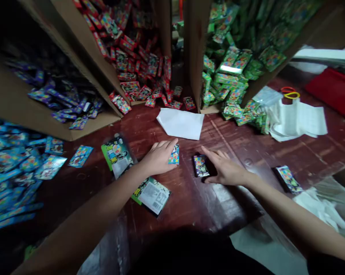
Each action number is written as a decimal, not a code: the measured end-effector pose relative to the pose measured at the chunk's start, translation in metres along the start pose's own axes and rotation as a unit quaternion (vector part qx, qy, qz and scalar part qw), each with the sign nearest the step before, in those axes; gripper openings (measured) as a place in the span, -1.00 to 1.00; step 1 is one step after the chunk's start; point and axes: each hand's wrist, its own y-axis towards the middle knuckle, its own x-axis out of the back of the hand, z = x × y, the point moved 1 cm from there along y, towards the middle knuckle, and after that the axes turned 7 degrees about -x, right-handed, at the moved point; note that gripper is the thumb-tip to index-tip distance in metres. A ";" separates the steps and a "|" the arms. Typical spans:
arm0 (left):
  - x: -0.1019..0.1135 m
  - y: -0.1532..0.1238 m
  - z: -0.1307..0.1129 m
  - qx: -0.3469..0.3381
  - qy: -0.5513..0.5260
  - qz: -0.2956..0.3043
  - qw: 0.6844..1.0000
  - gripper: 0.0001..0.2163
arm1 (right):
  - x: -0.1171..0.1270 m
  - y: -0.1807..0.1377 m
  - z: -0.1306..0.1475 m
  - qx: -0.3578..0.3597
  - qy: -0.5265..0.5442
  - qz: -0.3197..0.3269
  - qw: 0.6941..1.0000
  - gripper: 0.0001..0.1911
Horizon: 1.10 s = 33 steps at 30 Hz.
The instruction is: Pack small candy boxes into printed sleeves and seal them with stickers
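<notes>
My left hand lies knuckles-up on the dark red table, fingers curled over a small blue packet that sticks out at its fingertips. My right hand rests flat beside it, fingers stretched toward a small dark packet that its thumb side touches. A white sheet of paper lies just beyond both hands. Two larger green-edged packs, one left of my left wrist and one under my forearm, lie on the table.
Open cardboard boxes stand at the back: purple packets left, red packets middle, green packets right. Loose blue packets pile at far left. White papers, rubber bands, another packet stack and clear plastic bags lie right.
</notes>
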 end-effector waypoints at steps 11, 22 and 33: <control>-0.035 -0.005 -0.070 0.024 -0.030 -0.010 0.999 -0.34 | -0.020 -0.005 0.010 -0.162 -0.020 -0.158 0.974 -0.23; -0.050 0.001 -0.071 -0.033 -0.046 -0.055 0.997 -0.22 | 0.034 -0.010 0.004 -0.179 0.142 -0.012 0.973 -0.40; -0.059 0.046 -0.089 -0.186 0.030 -0.023 0.982 -0.47 | 0.041 -0.048 -0.031 -0.280 0.049 -0.160 0.945 -0.46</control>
